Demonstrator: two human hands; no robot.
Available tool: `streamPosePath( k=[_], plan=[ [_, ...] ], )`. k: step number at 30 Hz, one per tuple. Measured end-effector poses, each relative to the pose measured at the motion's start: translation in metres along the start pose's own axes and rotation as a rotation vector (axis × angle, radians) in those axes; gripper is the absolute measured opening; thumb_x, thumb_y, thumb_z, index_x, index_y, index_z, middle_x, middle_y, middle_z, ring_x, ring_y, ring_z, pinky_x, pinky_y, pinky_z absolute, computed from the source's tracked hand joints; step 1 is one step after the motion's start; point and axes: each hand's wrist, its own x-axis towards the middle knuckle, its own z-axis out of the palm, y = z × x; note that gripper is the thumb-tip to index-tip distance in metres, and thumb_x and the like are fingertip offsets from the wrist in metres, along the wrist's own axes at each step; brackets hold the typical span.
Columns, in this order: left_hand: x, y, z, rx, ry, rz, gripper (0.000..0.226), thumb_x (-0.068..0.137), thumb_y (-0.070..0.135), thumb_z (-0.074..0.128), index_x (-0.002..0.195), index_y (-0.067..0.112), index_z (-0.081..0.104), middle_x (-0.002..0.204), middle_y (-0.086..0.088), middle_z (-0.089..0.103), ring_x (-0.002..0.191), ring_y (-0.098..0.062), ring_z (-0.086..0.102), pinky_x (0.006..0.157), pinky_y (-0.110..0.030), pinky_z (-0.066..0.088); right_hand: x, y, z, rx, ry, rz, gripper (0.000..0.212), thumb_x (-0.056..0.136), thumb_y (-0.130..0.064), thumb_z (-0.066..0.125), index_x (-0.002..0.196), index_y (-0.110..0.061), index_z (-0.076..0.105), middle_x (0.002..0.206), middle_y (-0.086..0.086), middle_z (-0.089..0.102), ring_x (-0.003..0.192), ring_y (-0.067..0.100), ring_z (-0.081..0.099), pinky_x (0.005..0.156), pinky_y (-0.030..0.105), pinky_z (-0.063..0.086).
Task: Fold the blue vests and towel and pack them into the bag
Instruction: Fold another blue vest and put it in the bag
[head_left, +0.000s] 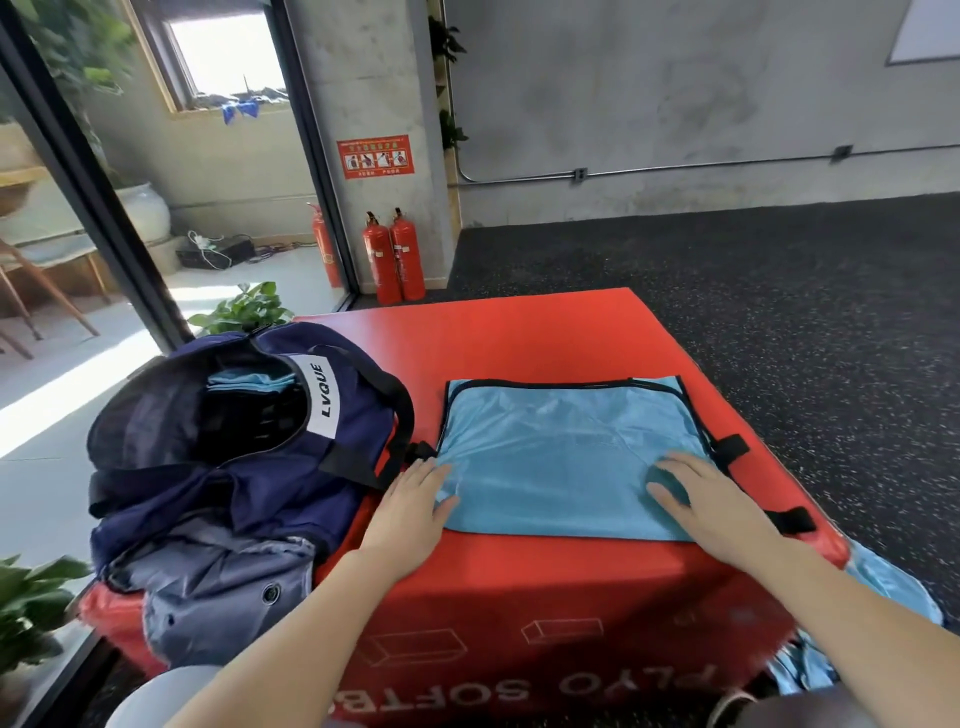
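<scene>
1. Red padded box, vinyl-looking, glossy, serves as the tabletop; white print on its near face.
2. Blue vest lies flat on the tabletop centre-right, folded to a rough rectangle; thin shiny mesh-like fabric w/ black edging, and black strap tabs sticking out at its right side.
3. Left hand rests flat on the vest's near-left corner, fingers straight, gripping nothing.
4. Right hand lies flat on the vest's near-right part, fingers spread & relaxed, also gripping nothing.
5. Navy bag sits on the left of the tabletop, just beside the vest; soft fabric, slumped, top unzipped, white label w/ black letters, black strap draped over its right side.
6. Light blue folded cloth visible inside the bag opening, far end; can't tell if vest or towel.
7. More light blue fabric hangs off the near-right corner of the box.
8. Around: two red fire extinguishers at a concrete pillar far-left, green plant behind the bag, dark speckled floor to the right.
</scene>
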Motion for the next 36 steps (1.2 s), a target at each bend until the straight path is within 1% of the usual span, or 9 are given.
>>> streamPosePath(
  k=[2,4,8,13,18,23,29,33,36],
  plan=[
    [-0.007,-0.004,-0.006,-0.056,0.084,-0.022,0.053,0.096,0.041,0.061,0.145,0.023,0.05,0.149,-0.002,0.048,0.143,-0.022,0.037,0.118,-0.04,0.031,-0.007,0.0,-0.002,0.035,0.013,-0.045,0.055,0.096,-0.058,0.048,0.139,-0.024,0.054,0.144,-0.007,0.049,0.135,0.013,0.044,0.114,0.032,0.034],
    [-0.018,-0.002,-0.011,-0.03,0.167,-0.036,0.048,0.09,0.042,0.069,0.132,0.024,0.058,0.133,0.003,0.057,0.127,-0.022,0.048,0.106,-0.041,0.041,-0.015,0.001,-0.005,0.024,0.015,-0.085,0.047,0.097,-0.054,0.05,0.134,-0.025,0.057,0.137,-0.01,0.054,0.129,0.011,0.048,0.11,0.031,0.038],
    [-0.043,0.007,-0.011,0.018,0.24,-0.113,0.035,0.085,0.049,0.072,0.112,0.029,0.063,0.109,0.011,0.056,0.107,-0.018,0.052,0.089,-0.036,0.041,-0.027,0.012,-0.007,-0.002,-0.004,-0.123,0.036,0.097,-0.05,0.055,0.125,-0.028,0.061,0.127,-0.014,0.057,0.123,0.01,0.051,0.106,0.033,0.041],
    [-0.059,0.021,-0.003,-0.108,0.269,-0.201,0.025,0.086,0.046,0.071,0.1,0.029,0.059,0.09,0.014,0.053,0.086,-0.018,0.06,0.076,-0.038,0.049,-0.039,0.028,-0.013,0.001,0.045,-0.153,0.03,0.093,-0.047,0.063,0.117,-0.028,0.064,0.12,-0.016,0.059,0.119,0.01,0.051,0.106,0.033,0.041],
    [-0.054,0.034,0.003,-0.115,0.312,-0.385,0.025,0.089,0.052,0.063,0.092,0.027,0.066,0.093,0.008,0.063,0.091,-0.021,0.063,0.083,-0.039,0.049,-0.049,0.033,-0.013,0.027,0.015,-0.15,0.026,0.093,-0.05,0.063,0.111,-0.032,0.063,0.113,-0.022,0.056,0.112,0.003,0.05,0.1,0.026,0.04],
    [-0.05,0.038,0.003,-0.111,0.311,-0.407,0.016,0.095,0.04,0.06,0.092,0.026,0.067,0.094,0.008,0.062,0.092,-0.022,0.061,0.087,-0.04,0.045,-0.049,0.028,-0.014,0.048,0.014,-0.141,0.02,0.092,-0.047,0.065,0.106,-0.033,0.061,0.107,-0.024,0.054,0.106,0.001,0.05,0.092,0.021,0.036],
    [-0.043,0.011,-0.005,-0.242,0.353,-0.181,0.005,0.095,0.013,0.064,0.094,0.014,0.068,0.093,0.003,0.057,0.083,-0.022,0.061,0.078,-0.037,0.05,-0.048,0.03,-0.016,0.061,0.002,-0.144,0.02,0.092,-0.049,0.065,0.105,-0.035,0.059,0.107,-0.027,0.052,0.107,0.001,0.048,0.091,0.019,0.034],
    [-0.032,-0.031,-0.018,0.004,0.302,0.055,0.006,0.093,0.009,0.066,0.098,0.011,0.067,0.098,0.003,0.052,0.089,-0.026,0.058,0.08,-0.044,0.05,-0.047,0.031,-0.015,0.062,-0.018,-0.126,0.021,0.092,-0.051,0.063,0.107,-0.038,0.056,0.111,-0.024,0.051,0.109,0.0,0.046,0.094,0.021,0.035],
    [-0.035,-0.041,-0.019,0.103,0.212,0.075,0.002,0.093,0.014,0.067,0.091,0.016,0.067,0.1,0.007,0.051,0.093,-0.024,0.056,0.082,-0.042,0.047,-0.048,0.034,-0.015,0.059,-0.023,-0.132,0.025,0.093,-0.051,0.063,0.111,-0.035,0.058,0.113,-0.021,0.052,0.111,0.002,0.047,0.095,0.021,0.035]
  ],
)
